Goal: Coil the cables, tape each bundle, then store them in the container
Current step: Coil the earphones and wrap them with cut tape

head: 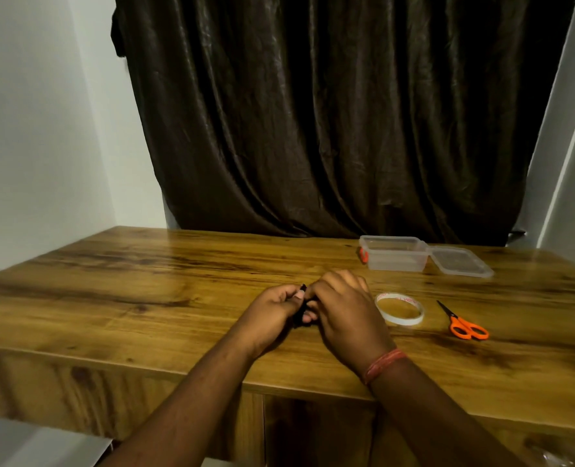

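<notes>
Head view: left hand (272, 311) and right hand (343, 308) both grip a black cable bundle (300, 316); tape roll (399, 308) just right of them.

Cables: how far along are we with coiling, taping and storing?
Nothing is visibly finished: no bundle shows in the open container, whose lid lies beside it. In hand: left hand and right hand both grip a small black cable, mostly hidden. Left: taping and storing; tape and scissors lie untouched on the table.
</notes>
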A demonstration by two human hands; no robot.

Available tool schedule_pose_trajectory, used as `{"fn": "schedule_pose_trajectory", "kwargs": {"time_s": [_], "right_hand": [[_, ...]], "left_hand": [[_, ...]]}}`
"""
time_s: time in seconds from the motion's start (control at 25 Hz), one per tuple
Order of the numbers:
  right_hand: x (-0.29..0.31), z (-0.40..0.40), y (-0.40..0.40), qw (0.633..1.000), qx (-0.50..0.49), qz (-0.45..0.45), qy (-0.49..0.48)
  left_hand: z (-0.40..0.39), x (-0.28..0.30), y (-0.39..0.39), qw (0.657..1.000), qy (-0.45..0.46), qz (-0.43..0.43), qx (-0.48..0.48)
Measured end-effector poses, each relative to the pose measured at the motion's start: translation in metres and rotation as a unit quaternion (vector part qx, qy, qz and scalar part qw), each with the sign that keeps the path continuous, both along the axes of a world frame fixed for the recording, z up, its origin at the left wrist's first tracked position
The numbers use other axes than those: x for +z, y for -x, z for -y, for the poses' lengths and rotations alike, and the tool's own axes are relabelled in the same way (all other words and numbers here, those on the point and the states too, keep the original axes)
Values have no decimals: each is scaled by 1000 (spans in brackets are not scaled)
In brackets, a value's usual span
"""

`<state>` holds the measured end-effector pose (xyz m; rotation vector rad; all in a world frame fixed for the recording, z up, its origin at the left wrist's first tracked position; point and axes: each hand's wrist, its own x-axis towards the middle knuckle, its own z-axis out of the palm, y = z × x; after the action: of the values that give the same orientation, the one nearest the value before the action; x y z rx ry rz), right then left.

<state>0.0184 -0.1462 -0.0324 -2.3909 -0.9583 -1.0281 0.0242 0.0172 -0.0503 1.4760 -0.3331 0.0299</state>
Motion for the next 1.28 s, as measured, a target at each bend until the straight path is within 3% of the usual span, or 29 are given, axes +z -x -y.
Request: {"fn": "schedule_pose_trajectory", "kwargs": {"time_s": [0.36, 0.64, 1.28], "right_hand": [[-2, 4, -8, 989, 59, -84, -106], [0, 6, -8, 956, 120, -205, -172], [-2, 3, -9, 970, 115, -144, -160]], "left_hand": [[0, 8, 5, 999, -17, -16, -34], [-6, 12, 9, 998, -20, -24, -62], [-6, 15, 12, 997, -15, -43, -56]]}}
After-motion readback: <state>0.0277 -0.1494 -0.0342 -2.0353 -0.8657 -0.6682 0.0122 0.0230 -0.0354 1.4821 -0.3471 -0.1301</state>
